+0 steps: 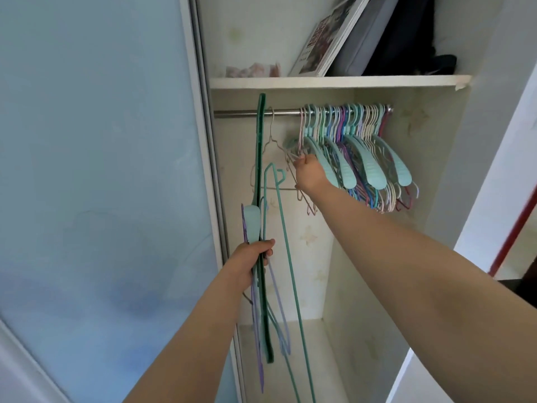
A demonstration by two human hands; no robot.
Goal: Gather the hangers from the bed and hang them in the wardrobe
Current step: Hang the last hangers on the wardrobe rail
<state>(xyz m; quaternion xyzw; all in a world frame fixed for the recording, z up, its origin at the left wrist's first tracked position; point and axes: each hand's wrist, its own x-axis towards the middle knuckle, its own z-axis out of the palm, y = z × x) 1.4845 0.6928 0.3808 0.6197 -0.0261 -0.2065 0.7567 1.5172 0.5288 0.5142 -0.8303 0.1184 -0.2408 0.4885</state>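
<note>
My left hand grips a bundle of hangers, green, teal and purple, held upright in front of the wardrobe's left edge. My right hand reaches into the wardrobe and pinches a thin wire hanger whose hook sits at the metal rail. To the right on the same rail hangs a dense row of several teal, pink, purple and white hangers. My right hand is just left of that row, touching its nearest teal hanger.
A shelf above the rail carries a framed picture, a grey case and dark items. The pale blue sliding door fills the left. The wardrobe floor lies below, and a red-edged opening shows at the far right.
</note>
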